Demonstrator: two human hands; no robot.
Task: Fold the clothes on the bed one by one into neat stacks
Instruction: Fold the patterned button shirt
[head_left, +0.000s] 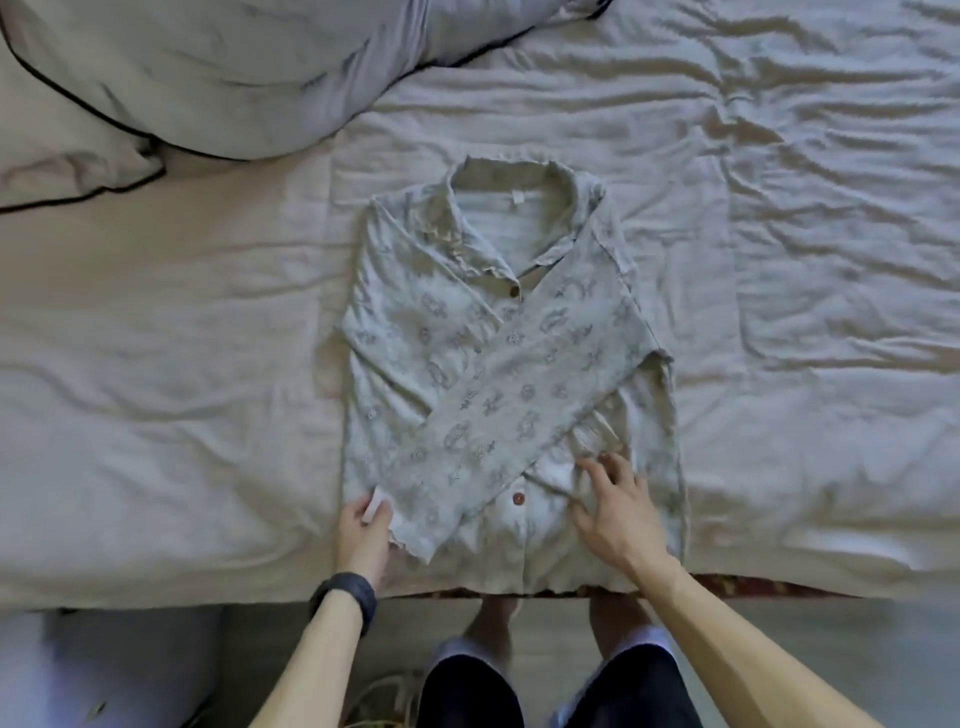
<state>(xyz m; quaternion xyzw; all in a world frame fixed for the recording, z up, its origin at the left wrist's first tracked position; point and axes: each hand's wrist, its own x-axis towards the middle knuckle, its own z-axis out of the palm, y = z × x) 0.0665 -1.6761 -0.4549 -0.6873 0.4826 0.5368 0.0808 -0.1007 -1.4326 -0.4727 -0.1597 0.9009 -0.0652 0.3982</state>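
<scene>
Seen from the head camera, the left hand (363, 535) pinches the cuff (410, 530) of a pale printed shirt (415, 332), with the thumb on top and the fingers curled beneath. From that pinch the sleeve (519, 395) runs up and to the right. It slants across the shirt's front to the far shoulder and hides most of the button line. One brown button (518, 499) shows just right of the grip, below the sleeve's lower edge (a second button (514, 292) shows much higher, under the collar (467, 228)).

The right hand (618, 514) lies further right of the grip, past that lower button. Its fingers are spread and straight, resting on the shirt's lower front and holding nothing.

The shirt lies face up on the bed (156, 415), with the collar away from the person and the hem at the near edge, just below both hands. Wrinkled sheet surrounds it on the other sides.

Far up and left of the grip lies a pillow (208, 67) with dark piping, well apart from the shirt. A black wristband (348, 597) sits on the wrist directly below the pinch. Below and to the right of it, past the bed's edge, bare feet (493, 629) stand on the floor. A red patterned strip (769, 586) shows along that edge beyond the right forearm.
</scene>
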